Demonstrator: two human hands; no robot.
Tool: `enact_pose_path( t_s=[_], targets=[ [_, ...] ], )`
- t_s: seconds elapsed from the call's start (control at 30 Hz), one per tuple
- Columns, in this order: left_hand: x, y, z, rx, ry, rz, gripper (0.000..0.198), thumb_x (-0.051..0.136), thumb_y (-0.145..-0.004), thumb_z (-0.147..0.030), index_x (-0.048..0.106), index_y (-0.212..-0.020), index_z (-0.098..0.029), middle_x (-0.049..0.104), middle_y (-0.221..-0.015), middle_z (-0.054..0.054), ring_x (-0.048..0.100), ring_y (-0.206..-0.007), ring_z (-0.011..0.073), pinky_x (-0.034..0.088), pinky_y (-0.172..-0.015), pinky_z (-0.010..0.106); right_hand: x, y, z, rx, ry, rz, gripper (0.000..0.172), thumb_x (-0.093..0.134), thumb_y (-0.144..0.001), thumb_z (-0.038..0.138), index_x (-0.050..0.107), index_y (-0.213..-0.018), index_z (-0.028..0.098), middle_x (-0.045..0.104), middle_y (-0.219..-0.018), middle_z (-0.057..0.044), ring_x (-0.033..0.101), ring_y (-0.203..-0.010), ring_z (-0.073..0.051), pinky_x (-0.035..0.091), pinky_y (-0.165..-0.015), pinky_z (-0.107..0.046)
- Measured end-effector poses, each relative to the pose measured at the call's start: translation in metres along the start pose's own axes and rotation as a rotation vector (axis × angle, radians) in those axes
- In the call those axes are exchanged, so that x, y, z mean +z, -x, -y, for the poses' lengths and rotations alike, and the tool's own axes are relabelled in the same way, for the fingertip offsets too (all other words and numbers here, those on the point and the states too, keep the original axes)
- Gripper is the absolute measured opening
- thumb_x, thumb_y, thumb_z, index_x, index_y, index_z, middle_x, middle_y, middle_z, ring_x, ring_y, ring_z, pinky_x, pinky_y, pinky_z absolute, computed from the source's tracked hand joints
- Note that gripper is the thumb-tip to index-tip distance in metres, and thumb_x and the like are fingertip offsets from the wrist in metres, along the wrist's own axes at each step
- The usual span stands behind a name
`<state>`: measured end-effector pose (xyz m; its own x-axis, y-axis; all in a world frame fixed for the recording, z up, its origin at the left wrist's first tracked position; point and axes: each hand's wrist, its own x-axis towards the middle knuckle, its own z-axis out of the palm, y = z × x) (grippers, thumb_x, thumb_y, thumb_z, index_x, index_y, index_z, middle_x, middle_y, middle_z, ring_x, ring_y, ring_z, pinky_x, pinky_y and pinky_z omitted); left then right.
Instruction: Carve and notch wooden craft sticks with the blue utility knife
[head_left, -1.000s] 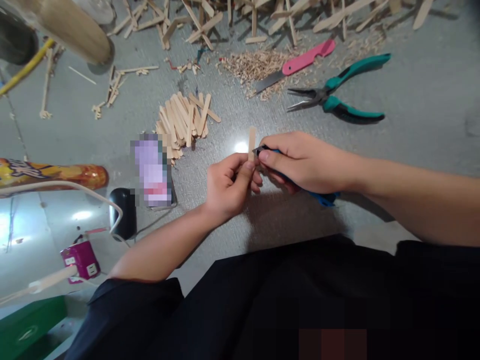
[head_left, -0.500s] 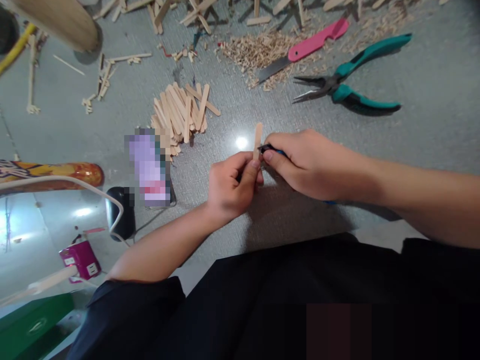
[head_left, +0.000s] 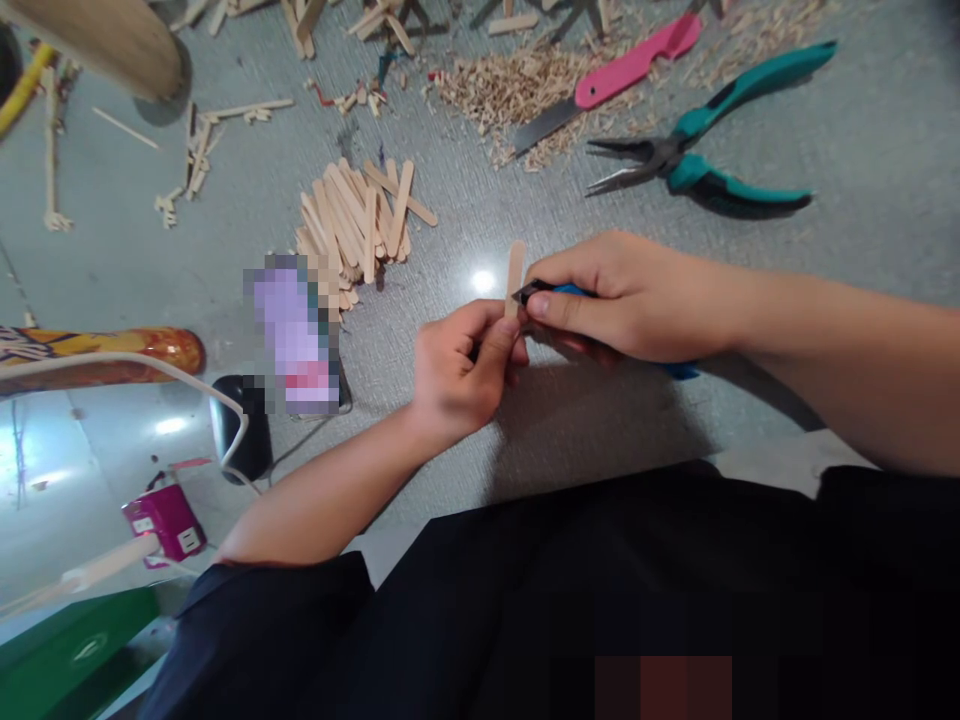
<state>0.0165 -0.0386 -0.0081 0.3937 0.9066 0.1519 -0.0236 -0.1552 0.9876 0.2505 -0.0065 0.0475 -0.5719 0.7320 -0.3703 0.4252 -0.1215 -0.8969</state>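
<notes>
A flat wooden craft stick (head_left: 515, 265) stands upright in the pinch of my left hand (head_left: 469, 365), its rounded end pointing away from me. My right hand (head_left: 626, 295) is closed round a blue-handled utility knife (head_left: 574, 290). The knife's dark tip touches or nearly touches the stick's right edge, just above my left thumb. The stick's lower end is hidden by my fingers. Up and to the left lies a loose pile of craft sticks (head_left: 349, 220).
Teal-handled pliers (head_left: 667, 160) lie beyond my right hand. A pink-handled saw (head_left: 622, 80) rests on wood shavings (head_left: 487, 95). To the left are a phone-like device (head_left: 296, 330), a black oval object (head_left: 244, 430), a white cable (head_left: 165, 365) and a printed tube (head_left: 142, 355).
My right hand has turned slightly, and more of the knife's blue handle shows. The knife tip stays by the stick. My left hand is almost still; the view has shifted a little.
</notes>
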Motion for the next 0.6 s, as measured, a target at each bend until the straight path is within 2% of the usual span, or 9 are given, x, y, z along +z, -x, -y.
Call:
enact_pose_path(
  t_s=[0.13,0.37,0.47,0.6],
  targets=[
    [0.002,-0.002,-0.002,-0.017,0.011,-0.009,0.036,0.076,-0.120,-0.043,0.078,-0.092,-0.020,0.077,-0.070,-0.002,0.069,-0.050,0.0078,0.051,-0.048,0.016,0.000,0.002,-0.004,-0.038,-0.080,0.021,0.042,0.074,-0.120,0.047,0.070,-0.086,0.023,0.063,-0.062,0.004,0.054,-0.051,-0.012,0.036,-0.055,-0.030],
    [0.007,-0.003,-0.003,-0.003,0.032,-0.076,0.025,0.075,-0.121,-0.036,0.082,-0.103,-0.019,0.084,-0.076,-0.001,0.071,-0.049,0.0063,0.055,-0.048,0.013,0.012,0.015,0.014,-0.042,0.074,-0.203,0.040,0.064,-0.122,0.030,0.063,-0.083,0.024,0.062,-0.065,0.003,0.055,-0.062,-0.014,0.038,-0.067,-0.033],
    [0.008,-0.002,-0.003,-0.015,-0.009,-0.084,0.027,0.074,-0.122,-0.038,0.081,-0.104,-0.019,0.084,-0.076,-0.001,0.071,-0.049,0.0063,0.055,-0.048,0.013,0.017,0.016,0.017,-0.037,0.128,-0.256,0.037,0.060,-0.120,0.024,0.062,-0.083,0.024,0.064,-0.070,0.002,0.057,-0.069,-0.017,0.038,-0.071,-0.034],
    [0.007,-0.001,-0.004,-0.010,-0.087,-0.084,0.032,0.073,-0.122,-0.045,0.080,-0.103,-0.021,0.083,-0.077,-0.001,0.068,-0.049,0.0059,0.051,-0.049,0.016,0.019,0.014,0.015,-0.019,0.176,-0.262,0.037,0.060,-0.120,0.026,0.059,-0.084,0.025,0.066,-0.075,0.000,0.061,-0.075,-0.019,0.038,-0.076,-0.035]
  ],
)
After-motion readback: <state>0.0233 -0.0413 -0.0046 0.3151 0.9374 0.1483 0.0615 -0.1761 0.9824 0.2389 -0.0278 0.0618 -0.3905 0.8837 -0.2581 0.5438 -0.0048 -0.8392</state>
